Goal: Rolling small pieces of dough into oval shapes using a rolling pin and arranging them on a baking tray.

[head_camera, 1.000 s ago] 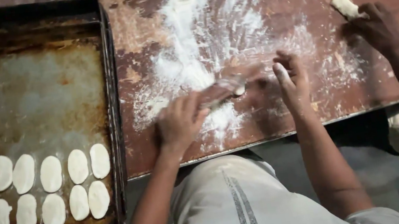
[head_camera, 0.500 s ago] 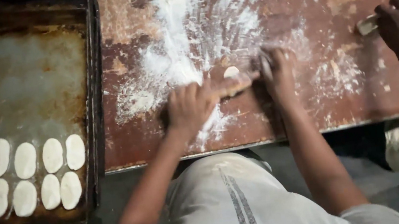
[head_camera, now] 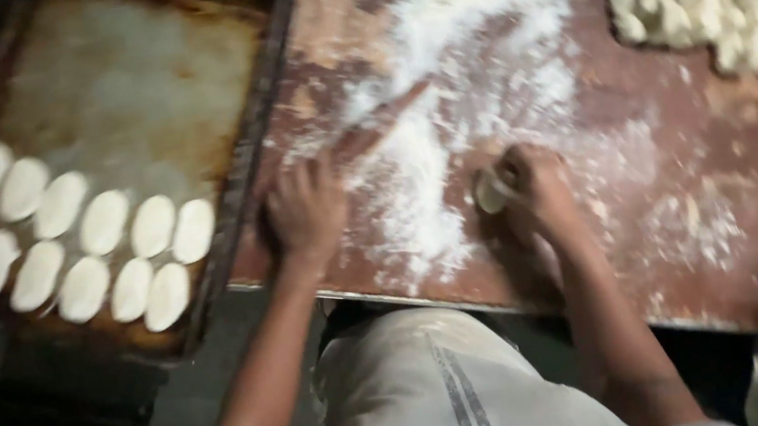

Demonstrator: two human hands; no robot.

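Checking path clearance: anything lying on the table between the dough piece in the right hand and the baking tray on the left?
Partly. The right hand holds the dough piece. Toward the baking tray lie loose flour and the left hand, resting on a stick-like tool by the tray's raised rim. Nothing else visible.

You have no packages, labels, signs or screens in front of you here. Nothing in your view carries a wrapper, a printed tag or a display of any kind.
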